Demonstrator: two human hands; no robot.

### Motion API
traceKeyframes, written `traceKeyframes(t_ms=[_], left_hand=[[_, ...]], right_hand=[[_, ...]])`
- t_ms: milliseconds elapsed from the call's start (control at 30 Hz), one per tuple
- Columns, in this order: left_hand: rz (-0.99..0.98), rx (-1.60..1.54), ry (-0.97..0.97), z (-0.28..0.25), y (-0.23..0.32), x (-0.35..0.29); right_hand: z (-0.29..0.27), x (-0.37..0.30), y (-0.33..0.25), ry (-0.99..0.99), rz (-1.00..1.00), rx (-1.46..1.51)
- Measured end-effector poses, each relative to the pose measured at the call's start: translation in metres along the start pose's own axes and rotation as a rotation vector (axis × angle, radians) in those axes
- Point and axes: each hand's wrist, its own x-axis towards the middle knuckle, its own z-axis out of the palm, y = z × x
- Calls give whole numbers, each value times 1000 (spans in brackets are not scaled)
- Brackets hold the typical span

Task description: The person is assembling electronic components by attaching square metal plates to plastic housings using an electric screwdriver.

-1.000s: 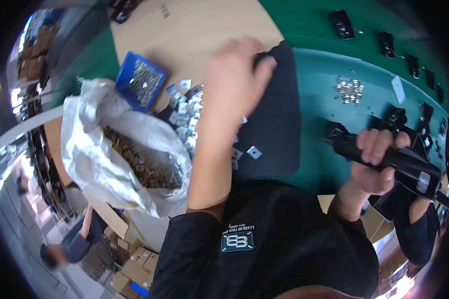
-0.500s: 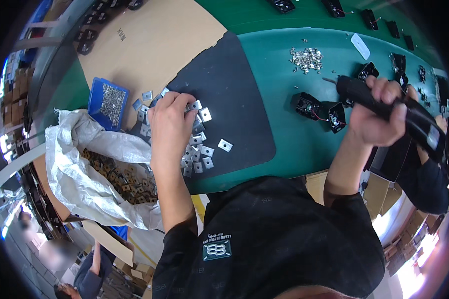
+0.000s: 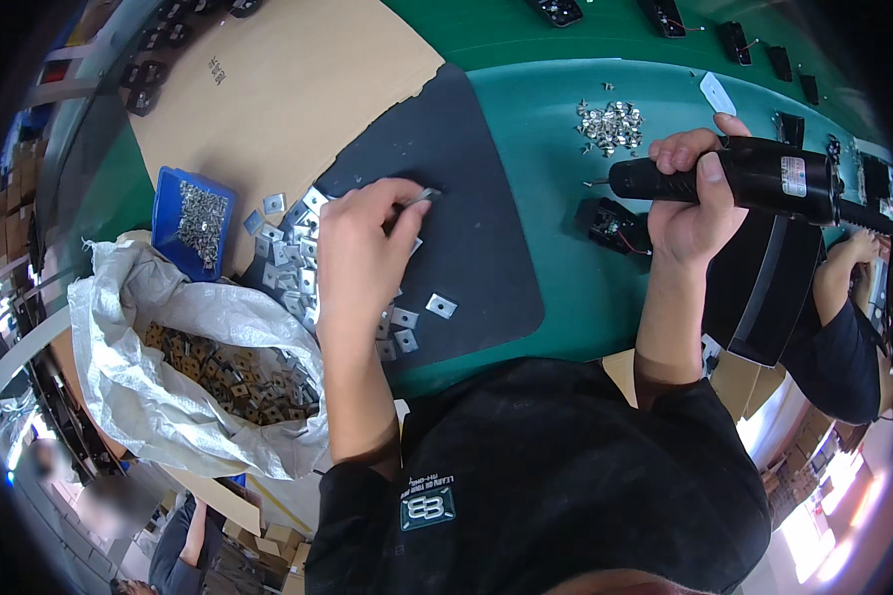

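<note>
"What's the left hand (image 3: 367,233) up to?"

"Fetching a part, I'd say. Thumb and forefinger are nipped together on a small metal plate (image 3: 427,195) above the dark mat (image 3: 486,248), just right of the heap of plates (image 3: 293,263)."

"And the right hand (image 3: 693,203)?"

"Fingers curled around a black power driver (image 3: 779,178), tip pointing left, near a black housing (image 3: 605,223) on the green surface (image 3: 566,322). I can't tell whether the trigger is pressed."

"What would the next move call for?"

"My guess: turning the plate flat without losing that fingertip pinch, with the driver kept out of its way."

"Those plates look thin."

"Flat, squarish, dull silver, each holed in the middle. The driver is a smooth, thick cylinder; the mat is matt and round-cornered."

"And the containers?"

"A crumpled, woven white sack (image 3: 119,367) of yellowish and grey plates, beside a rigid blue plastic bin (image 3: 165,218) full of small shiny metal bits."
</note>
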Motion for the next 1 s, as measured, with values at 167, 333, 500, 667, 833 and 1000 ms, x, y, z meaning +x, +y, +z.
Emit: traceKeyframes(t_ms=[167, 333, 500, 667, 833, 1000], left_hand=[[-3, -240, -51, 10, 30, 45], [129, -306, 15, 26, 37, 95], [365, -147, 231, 51, 37, 164], [241, 83, 138, 73, 47, 205], [180, 229, 69, 87, 48, 214], [175, 275, 46, 92, 45, 216]], right_hand=[[-2, 6, -6, -7, 6, 67], [4, 1, -27, -38, 19, 106], [13, -15, -51, -38, 125, 205], [15, -23, -59, -126, 195, 294], [19, -19, -59, -134, 230, 299], [15, -16, -55, -154, 229, 298]])
